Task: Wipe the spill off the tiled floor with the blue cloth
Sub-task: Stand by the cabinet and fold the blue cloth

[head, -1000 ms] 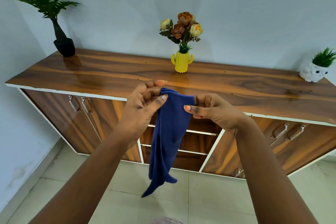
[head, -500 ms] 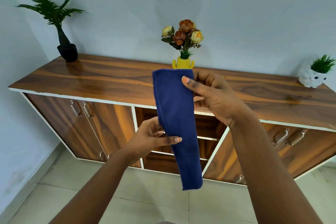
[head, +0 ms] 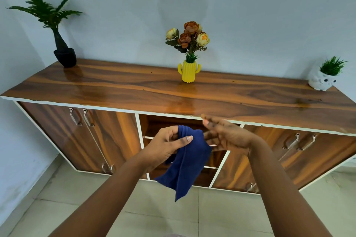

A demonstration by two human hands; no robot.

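Blue cloth [head: 187, 161]: folded, hanging, pinched at top by left hand [head: 165, 148]; right hand [head: 225, 136] open beside it, fingers straight. Likely readied for wiping the floor [head: 134, 208].

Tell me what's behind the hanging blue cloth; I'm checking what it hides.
Behind the blue cloth is the cabinet's open shelf bay, with pale shelf edges showing beside it. The shelves' middle and any contents there are covered.
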